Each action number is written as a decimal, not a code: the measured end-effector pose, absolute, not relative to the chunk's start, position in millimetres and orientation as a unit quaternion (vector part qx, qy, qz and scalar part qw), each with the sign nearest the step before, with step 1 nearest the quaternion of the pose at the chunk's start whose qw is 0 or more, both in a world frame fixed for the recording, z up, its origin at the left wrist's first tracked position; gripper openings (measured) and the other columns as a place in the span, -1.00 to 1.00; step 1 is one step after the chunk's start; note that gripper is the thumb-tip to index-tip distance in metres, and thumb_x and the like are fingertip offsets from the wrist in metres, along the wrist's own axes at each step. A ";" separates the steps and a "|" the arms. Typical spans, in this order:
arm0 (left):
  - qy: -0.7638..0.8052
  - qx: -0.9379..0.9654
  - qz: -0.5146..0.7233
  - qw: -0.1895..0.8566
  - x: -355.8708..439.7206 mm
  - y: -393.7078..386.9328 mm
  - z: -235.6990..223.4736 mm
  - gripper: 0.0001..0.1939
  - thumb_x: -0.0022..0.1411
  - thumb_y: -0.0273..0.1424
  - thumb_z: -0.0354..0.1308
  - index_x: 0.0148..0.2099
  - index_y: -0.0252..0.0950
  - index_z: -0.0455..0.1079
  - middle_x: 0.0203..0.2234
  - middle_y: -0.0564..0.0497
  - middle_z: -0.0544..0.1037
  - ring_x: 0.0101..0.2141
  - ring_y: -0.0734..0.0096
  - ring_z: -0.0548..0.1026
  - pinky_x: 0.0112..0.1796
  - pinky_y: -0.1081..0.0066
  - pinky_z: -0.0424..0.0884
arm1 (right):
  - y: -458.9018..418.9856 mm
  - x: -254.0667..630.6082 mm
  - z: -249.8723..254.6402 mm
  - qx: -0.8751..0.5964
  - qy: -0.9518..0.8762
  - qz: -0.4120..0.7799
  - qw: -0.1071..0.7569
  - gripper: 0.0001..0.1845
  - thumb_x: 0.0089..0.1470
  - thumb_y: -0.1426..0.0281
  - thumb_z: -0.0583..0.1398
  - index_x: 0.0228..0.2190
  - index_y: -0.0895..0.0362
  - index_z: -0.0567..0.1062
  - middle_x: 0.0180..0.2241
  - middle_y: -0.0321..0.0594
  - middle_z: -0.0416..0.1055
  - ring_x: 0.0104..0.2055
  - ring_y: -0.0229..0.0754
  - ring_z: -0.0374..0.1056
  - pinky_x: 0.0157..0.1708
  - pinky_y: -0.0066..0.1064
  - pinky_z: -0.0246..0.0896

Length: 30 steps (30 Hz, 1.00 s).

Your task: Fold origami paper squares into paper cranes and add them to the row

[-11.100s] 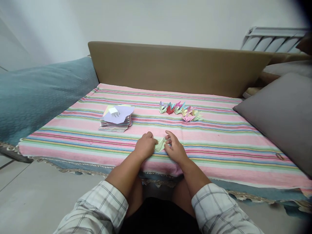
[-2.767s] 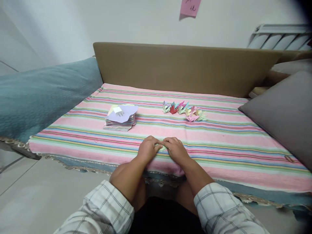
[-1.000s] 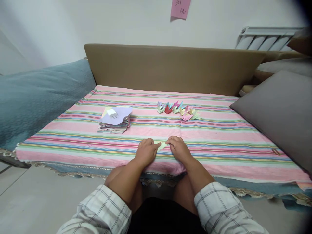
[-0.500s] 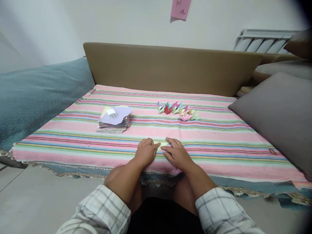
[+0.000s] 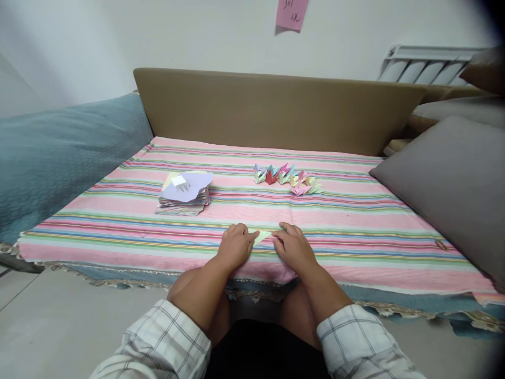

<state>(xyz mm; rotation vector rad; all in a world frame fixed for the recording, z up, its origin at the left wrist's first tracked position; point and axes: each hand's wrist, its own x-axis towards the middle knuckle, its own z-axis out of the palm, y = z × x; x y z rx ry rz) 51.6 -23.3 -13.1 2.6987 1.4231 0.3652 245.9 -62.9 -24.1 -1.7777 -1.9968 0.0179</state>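
A pale yellow-green piece of folded paper (image 5: 262, 237) lies on the striped cloth, between my two hands. My left hand (image 5: 237, 245) has its fingers curled and holds the paper's left end, thumb on top. At the right tip of the paper, my right hand (image 5: 293, 246) has thumb and forefinger drawn together on it. The part of the paper beneath the fingers is hidden. Farther back, several folded paper cranes (image 5: 271, 176) in many colours sit close together.
To the left stands a stack of paper sheets (image 5: 183, 207) with a small white block (image 5: 180, 182) on top. A grey cushion (image 5: 450, 184) leans at the right, near a small brown item (image 5: 441, 245). Behind the striped cloth (image 5: 118, 226) rises a brown backboard (image 5: 268, 113).
My right hand has slid to the right along the paper, and its fingers have drawn closer together. More of the paper shows now. My left hand stays in place.
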 end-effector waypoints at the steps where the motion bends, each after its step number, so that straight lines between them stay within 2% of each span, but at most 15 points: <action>1: 0.462 0.878 0.120 0.034 51.6 -23.2 -13.0 -0.66 0.28 -0.32 -0.06 0.05 0.01 0.36 -0.29 -0.05 0.35 -0.26 0.28 0.25 -0.25 0.30 0.18 | -62.5 246.4 -23.1 -0.656 -0.717 0.003 0.237 -0.74 0.06 0.40 0.10 -0.22 0.11 0.52 -0.01 -0.06 0.32 0.02 -0.01 0.20 0.02 -0.16 0.15; 4: 0.463 0.877 0.120 0.036 51.8 -23.6 -12.0 -0.66 0.28 -0.32 -0.07 0.05 0.01 0.36 -0.31 -0.05 0.35 -0.27 0.29 0.25 -0.25 0.31 0.18 | -62.7 244.8 -19.7 -0.655 -0.704 -0.004 0.275 -0.71 0.08 0.44 0.05 -0.20 0.18 0.48 -0.08 -0.03 0.37 -0.01 -0.03 0.23 0.02 -0.17 0.15; 6: 0.464 0.877 0.118 0.037 52.2 -24.3 -10.8 -0.66 0.28 -0.32 -0.06 0.05 0.01 0.36 -0.31 -0.05 0.34 -0.27 0.29 0.25 -0.25 0.31 0.18 | -64.6 239.0 -18.6 -0.609 -0.736 -0.001 0.296 -0.64 0.12 0.42 0.01 -0.07 0.21 0.41 -0.02 -0.02 0.35 0.06 -0.05 0.20 0.09 -0.17 0.08; 10: 0.467 0.876 0.114 0.034 52.7 -25.8 -9.0 -0.69 0.26 -0.35 -0.04 -0.01 -0.02 0.40 -0.30 -0.05 0.34 -0.27 0.29 0.24 -0.25 0.31 0.18 | -70.5 220.6 -21.1 -0.499 -0.833 0.051 0.233 -0.38 0.16 0.32 -0.02 0.21 0.25 0.01 0.21 -0.04 0.07 0.26 -0.03 -0.08 0.21 -0.03 -0.18; 14: 0.467 0.875 0.117 0.045 51.4 -25.0 -9.4 -0.67 0.24 -0.36 -0.01 0.02 0.01 0.38 -0.30 -0.04 0.34 -0.26 0.29 0.25 -0.24 0.31 0.19 | -71.5 212.7 -23.2 -0.529 -0.823 0.104 0.180 -0.29 0.18 0.29 -0.05 0.25 0.23 -0.21 0.25 -0.01 -0.05 0.27 -0.06 -0.09 0.21 0.04 -0.24; 18: 0.463 0.876 0.123 0.057 48.0 -22.9 -9.6 -0.65 0.22 -0.34 0.04 0.05 0.01 0.35 -0.29 -0.02 0.37 -0.24 0.28 0.28 -0.20 0.30 0.21 | -67.3 217.0 -21.8 -0.548 -0.806 0.123 0.189 -0.31 0.19 0.35 -0.10 0.25 0.19 -0.30 0.22 -0.01 0.04 0.26 -0.15 -0.04 0.20 0.02 -0.23; 23: 0.469 0.870 0.127 0.084 45.0 -21.7 -8.1 -0.64 0.20 -0.34 0.07 0.06 -0.12 0.35 -0.20 -0.05 0.41 -0.17 0.25 0.31 -0.12 0.27 0.22 | -61.0 216.6 -22.9 -0.565 -0.770 0.143 0.259 -0.34 0.20 0.40 -0.10 0.25 0.12 -0.26 0.07 -0.13 0.32 0.16 -0.20 0.16 0.18 -0.06 -0.11; 27: 0.480 0.863 0.132 0.088 45.1 -21.8 -8.1 -0.60 0.20 -0.30 0.07 0.09 -0.20 0.29 -0.17 -0.07 0.42 -0.13 0.22 0.31 -0.09 0.26 0.21 | -57.1 209.8 -26.6 -0.595 -0.737 0.113 0.301 -0.30 0.13 0.27 0.06 0.22 0.14 -0.08 -0.03 -0.13 0.42 0.10 -0.14 0.23 0.12 -0.08 -0.03; 30: 0.479 0.865 0.126 0.083 45.7 -22.4 -8.0 -0.61 0.21 -0.29 0.06 0.09 -0.20 0.30 -0.17 -0.07 0.42 -0.14 0.22 0.32 -0.09 0.27 0.22 | -55.3 207.0 -27.7 -0.606 -0.722 0.099 0.319 -0.31 0.06 0.26 0.12 0.18 0.14 0.04 -0.08 -0.14 0.46 0.05 -0.11 0.27 0.08 -0.11 0.02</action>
